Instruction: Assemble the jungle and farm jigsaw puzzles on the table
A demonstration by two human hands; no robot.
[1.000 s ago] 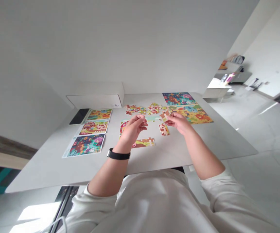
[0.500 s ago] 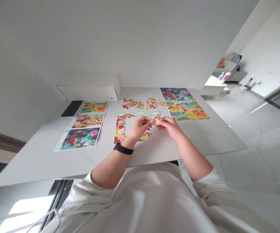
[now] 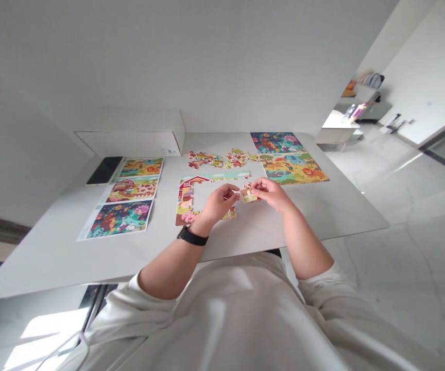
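Observation:
My left hand and my right hand meet above the white table, both pinching small joined puzzle pieces between their fingertips. A black band sits on my left wrist. Under my hands lies a partly built puzzle frame with a red barn at its top left and an open middle. Loose puzzle pieces lie in a heap just beyond it.
Three picture cards lie in a column at the left, with a black phone beside them. A white box stands at the back. Two finished puzzles lie at the right. The floor drops away past the table's right edge.
My hands came closer together and lower over the puzzle frame; my left hand now grips the pieces too. The view tilted down, bringing the barn frame into sight.

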